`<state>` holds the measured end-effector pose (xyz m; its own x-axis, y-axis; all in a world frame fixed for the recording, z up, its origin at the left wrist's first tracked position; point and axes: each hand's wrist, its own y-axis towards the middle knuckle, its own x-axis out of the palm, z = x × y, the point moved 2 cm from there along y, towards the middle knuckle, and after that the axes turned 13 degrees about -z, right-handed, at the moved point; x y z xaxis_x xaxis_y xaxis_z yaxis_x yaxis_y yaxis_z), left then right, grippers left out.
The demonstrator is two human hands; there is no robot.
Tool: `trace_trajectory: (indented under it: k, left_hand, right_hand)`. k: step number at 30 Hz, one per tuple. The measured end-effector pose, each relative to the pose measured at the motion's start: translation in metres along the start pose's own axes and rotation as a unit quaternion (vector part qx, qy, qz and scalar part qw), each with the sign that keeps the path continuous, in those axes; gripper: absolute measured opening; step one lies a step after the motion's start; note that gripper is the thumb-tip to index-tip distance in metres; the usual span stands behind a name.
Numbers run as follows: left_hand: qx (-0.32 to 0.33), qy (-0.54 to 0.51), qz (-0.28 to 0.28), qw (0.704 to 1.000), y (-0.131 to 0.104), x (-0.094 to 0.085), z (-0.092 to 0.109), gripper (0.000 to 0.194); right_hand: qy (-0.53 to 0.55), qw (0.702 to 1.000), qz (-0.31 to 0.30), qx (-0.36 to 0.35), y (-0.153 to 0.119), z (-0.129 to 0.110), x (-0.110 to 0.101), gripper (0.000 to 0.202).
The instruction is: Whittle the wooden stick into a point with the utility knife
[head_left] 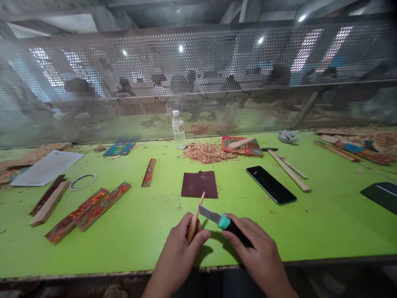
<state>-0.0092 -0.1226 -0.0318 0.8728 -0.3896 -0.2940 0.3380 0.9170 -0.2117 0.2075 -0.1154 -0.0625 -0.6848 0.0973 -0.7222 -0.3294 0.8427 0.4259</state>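
Near the front edge of the green table, my left hand (182, 248) is closed around a slim, pointed wooden stick (192, 227), its tip slanting up and away. My right hand (256, 244) grips a knife (231, 227) with a black and teal handle. Its short flat blade points left, and the blade's end lies at the stick just below the tip; whether it touches is hard to tell. Just beyond the stick, a dark maroon sheet of sandpaper (199, 184) lies flat. Part of the knife handle is hidden in my palm.
A black phone (271, 185) and wooden sticks (288, 170) lie to the right. Farther back are wood shavings (204, 153) and a water bottle (178, 130). Painted wood strips (104, 206) and a tape ring (82, 181) lie left. A perforated metal screen (149, 82) stands behind.
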Motion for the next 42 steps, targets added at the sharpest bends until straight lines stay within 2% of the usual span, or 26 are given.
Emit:
trace_trajectory:
  k: [7,12,21,28,35,42]
  left_hand:
    - [0.025,0.004,-0.012,1.0,-0.006,0.0,0.005,0.033]
    - [-0.009,-0.1,-0.05,0.994,-0.004,0.002,0.002,0.03]
    - [-0.009,-0.147,-0.023,0.989,0.004,0.002,-0.003,0.031]
    - [0.008,-0.086,-0.025,0.996,0.0,-0.005,0.004,0.026]
    - [-0.022,-0.012,0.042,0.999,0.0,-0.002,0.005,0.027]
    - [-0.055,0.021,0.068,0.996,0.001,0.001,0.006,0.038]
  right_hand:
    - [-0.008,1.0,-0.006,0.005,0.003,-0.003,0.0,0.035]
    - [-0.024,0.999,-0.019,0.007,0.003,-0.002,0.001,0.037]
    - [-0.041,0.994,-0.092,-0.034,0.007,-0.003,-0.003,0.038]
    - [-0.044,0.989,-0.128,-0.055,0.009,-0.008,-0.005,0.039]
    - [-0.055,0.991,-0.113,-0.053,0.007,-0.005,-0.001,0.041]
    - [-0.052,0.994,-0.083,-0.039,0.006,-0.006,0.001,0.044]
